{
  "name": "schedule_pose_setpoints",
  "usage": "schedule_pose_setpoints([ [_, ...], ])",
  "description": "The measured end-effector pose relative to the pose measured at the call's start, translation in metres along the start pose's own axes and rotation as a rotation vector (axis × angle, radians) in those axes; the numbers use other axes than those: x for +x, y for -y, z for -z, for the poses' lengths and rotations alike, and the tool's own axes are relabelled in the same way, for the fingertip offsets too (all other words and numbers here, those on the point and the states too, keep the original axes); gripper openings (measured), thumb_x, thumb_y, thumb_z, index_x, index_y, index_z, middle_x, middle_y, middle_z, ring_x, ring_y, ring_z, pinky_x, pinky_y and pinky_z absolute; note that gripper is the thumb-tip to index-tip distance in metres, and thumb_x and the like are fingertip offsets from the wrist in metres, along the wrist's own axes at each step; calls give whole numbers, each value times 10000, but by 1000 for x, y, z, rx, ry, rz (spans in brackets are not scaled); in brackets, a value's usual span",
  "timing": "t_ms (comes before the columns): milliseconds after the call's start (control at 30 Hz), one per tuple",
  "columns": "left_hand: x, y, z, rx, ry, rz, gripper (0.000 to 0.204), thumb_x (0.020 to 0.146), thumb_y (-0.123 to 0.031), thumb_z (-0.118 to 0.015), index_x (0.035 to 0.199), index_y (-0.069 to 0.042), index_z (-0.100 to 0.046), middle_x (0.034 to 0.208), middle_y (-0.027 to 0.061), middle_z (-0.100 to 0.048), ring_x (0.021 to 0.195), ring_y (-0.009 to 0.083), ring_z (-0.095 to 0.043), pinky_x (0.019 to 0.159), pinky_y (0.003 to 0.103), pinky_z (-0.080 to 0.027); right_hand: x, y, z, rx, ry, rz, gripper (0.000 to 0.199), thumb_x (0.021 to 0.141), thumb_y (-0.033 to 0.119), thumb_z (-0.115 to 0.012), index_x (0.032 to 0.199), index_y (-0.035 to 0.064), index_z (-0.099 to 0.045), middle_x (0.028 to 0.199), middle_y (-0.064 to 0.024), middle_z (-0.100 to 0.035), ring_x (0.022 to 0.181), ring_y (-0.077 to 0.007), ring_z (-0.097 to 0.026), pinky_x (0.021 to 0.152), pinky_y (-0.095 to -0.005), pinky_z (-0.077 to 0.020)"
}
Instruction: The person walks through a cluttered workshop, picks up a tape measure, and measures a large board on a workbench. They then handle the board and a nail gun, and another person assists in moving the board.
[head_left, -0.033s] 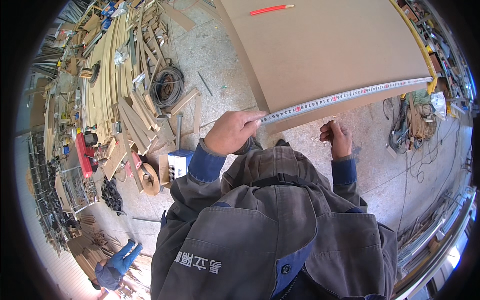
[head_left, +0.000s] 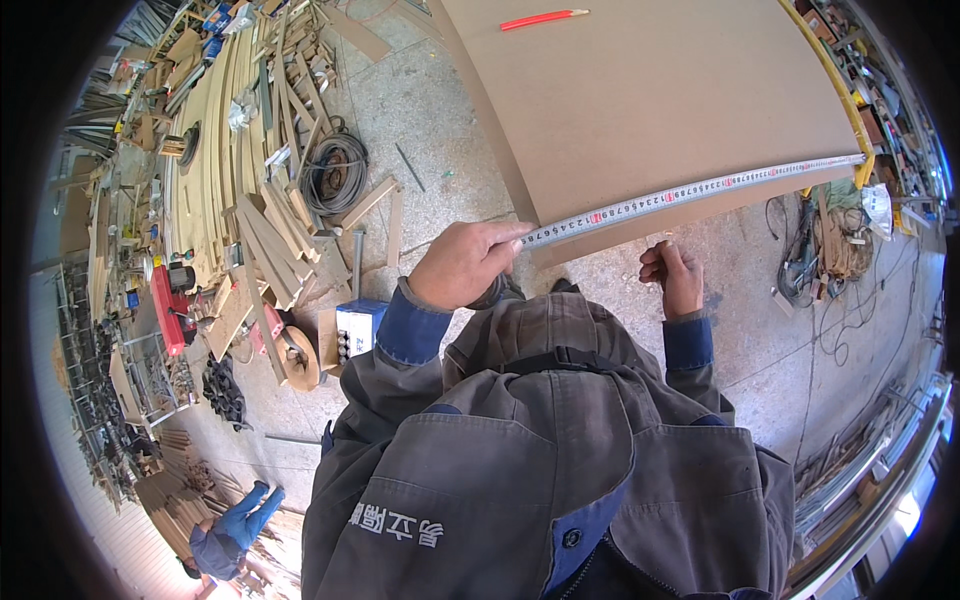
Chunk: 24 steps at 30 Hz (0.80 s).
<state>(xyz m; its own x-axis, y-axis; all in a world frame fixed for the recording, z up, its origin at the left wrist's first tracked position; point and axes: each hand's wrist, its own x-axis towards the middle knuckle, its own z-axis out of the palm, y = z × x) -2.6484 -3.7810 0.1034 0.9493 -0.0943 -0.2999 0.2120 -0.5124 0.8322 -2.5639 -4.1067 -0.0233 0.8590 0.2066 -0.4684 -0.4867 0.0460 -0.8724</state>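
Note:
My left hand [head_left: 460, 264] is at the near left corner of a large brown board [head_left: 660, 90], its thumb and forefinger closed on the end of a tape measure [head_left: 640, 207]. The pale blade lies stretched across the board, close to its near edge, and reaches a yellow strip [head_left: 850, 105] at the right side. My right hand [head_left: 676, 276] hangs just off the near edge, below the blade, with its fingers curled in. Whether something small is in that hand is hidden. A red pencil [head_left: 543, 19] rests on the board, farther back.
Wooden strips [head_left: 215, 150] and a coil of grey cable [head_left: 335, 172] lie on the floor to the left. Nearer are a blue and white box [head_left: 360, 328] and a roll of tan tape [head_left: 297, 358]. Tools and cords [head_left: 800, 255] lie at right. Another person [head_left: 225, 540] is at the lower left.

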Motion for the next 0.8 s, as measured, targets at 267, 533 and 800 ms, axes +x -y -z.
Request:
schedule_pose_setpoints([
  [267, 0, 3, 0, -10, 6, -11, 350, 970, -182, -542, 1258, -13, -647, 734, 77, -662, 638, 124, -588, 624, 295, -497, 0, 0, 0, -15, -3, 2, 330, 1013, 272, -499, 873, 9, -640, 797, -96, -677, 627, -166, -635, 608, -292, -542],
  [533, 0, 3, 0, -16, 15, -4, 350, 971, -174, -544, 1259, 0, -641, 738, 68, -658, 647, 118, -582, 627, 288, -494, 1, -4, 2, -11, 11, 0, 320, 1011, 270, -498, 870, 18, -637, 789, -89, -676, 625, -156, -631, 611, -288, -541],
  [800, -1, 1, 0, -25, 24, 17, 356, 980, -177, -536, 1274, -3, -634, 741, 63, -656, 651, 111, -578, 626, 281, -493, 1, -3, 2, -3, 10, 3, 353, 996, 277, -509, 868, -14, -662, 798, -100, -684, 641, -151, -645, 614, -291, -564],
])
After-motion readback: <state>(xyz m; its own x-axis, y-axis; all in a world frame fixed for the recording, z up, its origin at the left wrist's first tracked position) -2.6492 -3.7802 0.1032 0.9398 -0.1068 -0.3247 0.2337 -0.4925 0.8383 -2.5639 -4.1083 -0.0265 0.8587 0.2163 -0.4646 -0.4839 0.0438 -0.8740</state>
